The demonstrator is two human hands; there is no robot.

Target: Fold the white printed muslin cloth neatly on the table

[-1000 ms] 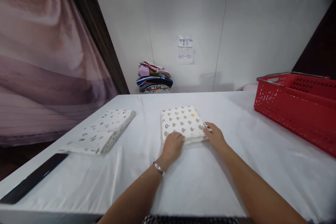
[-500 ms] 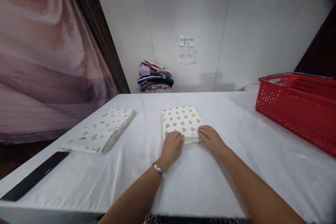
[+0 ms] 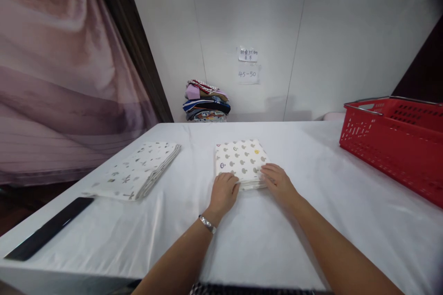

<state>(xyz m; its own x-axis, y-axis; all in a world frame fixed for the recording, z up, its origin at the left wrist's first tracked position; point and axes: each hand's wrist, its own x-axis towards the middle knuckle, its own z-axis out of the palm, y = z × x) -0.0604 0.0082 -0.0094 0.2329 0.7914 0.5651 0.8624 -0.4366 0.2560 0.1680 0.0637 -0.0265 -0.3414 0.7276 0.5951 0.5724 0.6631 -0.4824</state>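
So there's a folded cloth (image 3: 242, 156) sitting pretty much mid-table, white with rows of little grey mushrooms, plus a yellow one near the far right corner and a dark outlined one over on the left. Layers show along the near edge

Both hands are on it. The left hand (image 3: 224, 192) has its fingers together and a bit bent, resting over the near left corner, and there's a silvery bracelet (image 3: 207, 224) on that wrist. The right hand (image 3: 279, 184) comes in at the near right corner, fingertips on top, fingers loosely curved. Can't honestly tell if either one is pinching the layers or just pressing on them, since the undersides are hidden

Off to the left on the same white table (image 3: 263, 239) lies another folded cloth (image 3: 138, 168), white with scattered grey leafy prints, well apart from the hands. Just beside its near corner is a flat black strip (image 3: 51, 228), slanting toward the front, no clue what it is

Over on the right there's a red basket (image 3: 391, 143) with holes in the sides and metal handles. Past the far edge, a pile of fabrics (image 3: 206, 103) sits by the wall (image 3: 242, 0), left of two paper notes (image 3: 248, 74), the lower one reading 45-50
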